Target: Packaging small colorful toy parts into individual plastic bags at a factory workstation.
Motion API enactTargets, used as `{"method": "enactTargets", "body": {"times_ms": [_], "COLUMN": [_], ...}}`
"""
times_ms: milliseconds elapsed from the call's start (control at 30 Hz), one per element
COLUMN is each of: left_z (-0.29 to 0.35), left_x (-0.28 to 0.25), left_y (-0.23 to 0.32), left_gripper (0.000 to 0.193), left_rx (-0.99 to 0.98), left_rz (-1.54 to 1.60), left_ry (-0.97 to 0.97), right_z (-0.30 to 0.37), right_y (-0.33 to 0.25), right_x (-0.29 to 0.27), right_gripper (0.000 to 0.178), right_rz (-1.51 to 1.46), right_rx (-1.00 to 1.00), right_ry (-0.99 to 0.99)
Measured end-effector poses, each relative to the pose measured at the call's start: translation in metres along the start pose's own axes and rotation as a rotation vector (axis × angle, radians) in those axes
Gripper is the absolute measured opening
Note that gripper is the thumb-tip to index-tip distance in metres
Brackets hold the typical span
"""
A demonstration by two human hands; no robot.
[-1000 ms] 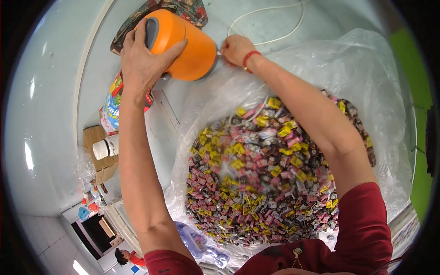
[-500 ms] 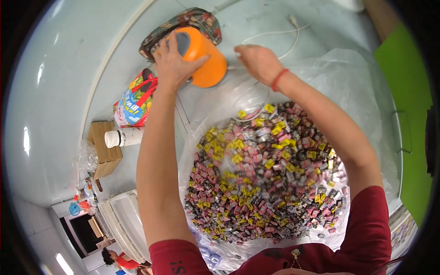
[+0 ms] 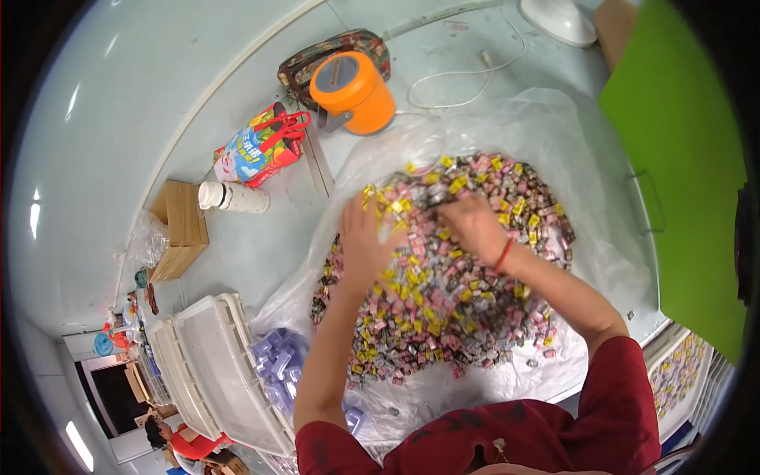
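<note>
A wide heap of small wrapped pieces (image 3: 443, 317), pink, yellow and black, lies on a sheet of clear plastic (image 3: 554, 119). Over the heap's left part is my left hand (image 3: 366, 241), fingers apart and nothing seen in it; it is blurred. My right hand (image 3: 477, 226) rests on the upper middle of the heap, its fingers bent down and close together among the pieces. What they pinch, if anything, is hidden. Beyond the heap an orange lidded pot (image 3: 356, 95) with a grey handle stands upright, touched by neither hand.
Behind the pot sits a patterned bag (image 3: 372, 43). To the left are a colourful carrier bag (image 3: 261, 150), a white bottle (image 3: 237, 198), a cardboard box (image 3: 182, 229), white trays (image 3: 226, 356) and purple plastic packs (image 3: 281, 368). A white cable (image 3: 447, 105) lies beyond; a green panel (image 3: 681, 198) borders the right.
My left hand has let go of the orange pot, which was tilted and now stands upright. Both hands have come nearer, down onto the heap.
</note>
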State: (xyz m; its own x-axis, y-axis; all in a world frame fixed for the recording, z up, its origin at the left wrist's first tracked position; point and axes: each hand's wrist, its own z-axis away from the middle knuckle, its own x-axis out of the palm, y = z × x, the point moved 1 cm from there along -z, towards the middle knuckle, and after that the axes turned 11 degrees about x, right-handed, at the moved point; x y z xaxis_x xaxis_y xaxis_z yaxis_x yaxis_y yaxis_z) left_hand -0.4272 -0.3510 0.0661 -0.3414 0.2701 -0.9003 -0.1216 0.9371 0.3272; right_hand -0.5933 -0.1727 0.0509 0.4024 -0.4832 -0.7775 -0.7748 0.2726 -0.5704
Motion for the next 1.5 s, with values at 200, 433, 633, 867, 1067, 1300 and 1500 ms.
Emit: {"method": "enactTargets", "body": {"times_ms": [200,433,633,867,1067,1300,1500], "left_z": [0.116,0.229,0.291,0.301,0.342,0.371,0.399], "left_x": [-0.020,-0.011,0.040,0.042,0.052,0.067,0.080], "left_y": [0.117,0.175,0.174,0.163,0.175,0.194,0.208], "left_gripper": [0.054,0.062,0.077,0.069,0.047,0.040,0.039], "left_rx": [0.042,-0.042,-0.111,0.054,0.067,0.043,0.071], "left_rz": [0.164,0.396,0.446,0.416,0.441,0.351,0.192], "left_ry": [-0.061,-0.074,0.004,0.041,0.125,0.093,0.171], "right_z": [0.113,0.228,0.267,0.283,0.294,0.330,0.372], "right_y": [-0.105,-0.152,-0.136,-0.128,-0.125,-0.094,-0.092], "right_x": [0.011,0.014,0.076,0.094,0.083,0.061,0.065], "right_gripper": [0.017,0.025,0.035,0.026,0.028,0.038,0.043], "right_rz": [-0.102,-0.143,-0.013,0.073,0.090,0.219,0.225], "right_rx": [-0.146,0.001,-0.049,-0.154,-0.167,0.056,0.020], "right_ry": [-0.214,-0.251,-0.209,-0.119,-0.008,0.155,0.168]}}
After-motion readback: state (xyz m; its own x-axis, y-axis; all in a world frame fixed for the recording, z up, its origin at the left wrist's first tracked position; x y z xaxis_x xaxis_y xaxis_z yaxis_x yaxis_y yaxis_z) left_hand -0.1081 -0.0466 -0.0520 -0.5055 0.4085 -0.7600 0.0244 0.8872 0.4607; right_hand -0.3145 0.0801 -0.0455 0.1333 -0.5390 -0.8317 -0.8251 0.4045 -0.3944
